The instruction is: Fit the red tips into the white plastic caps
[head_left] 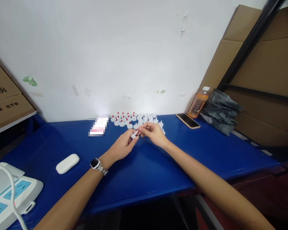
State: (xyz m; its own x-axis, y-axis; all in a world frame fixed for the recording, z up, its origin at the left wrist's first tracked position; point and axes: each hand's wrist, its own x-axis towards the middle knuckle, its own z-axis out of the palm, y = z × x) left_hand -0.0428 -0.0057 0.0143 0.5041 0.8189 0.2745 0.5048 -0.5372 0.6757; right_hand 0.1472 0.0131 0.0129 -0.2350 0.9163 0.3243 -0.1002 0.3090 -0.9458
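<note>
Both my hands meet over the middle of the blue table (144, 169). My left hand (123, 145), with a watch on its wrist, pinches a small white cap (134, 134) at its fingertips. My right hand (153, 132) touches the same cap from the right, a bit of red showing at its fingertips. Just behind my hands stands a group of several small white caps (134, 119); those on the left carry red tips, those on the right look plain white.
A white earbud case (67, 163) lies at the left. A white device with blue panels (7, 195) sits at the near left corner. A phone (188, 120), an orange drink bottle (198, 102) and a black plastic bag (219, 111) are at the back right. Cardboard boxes flank both sides.
</note>
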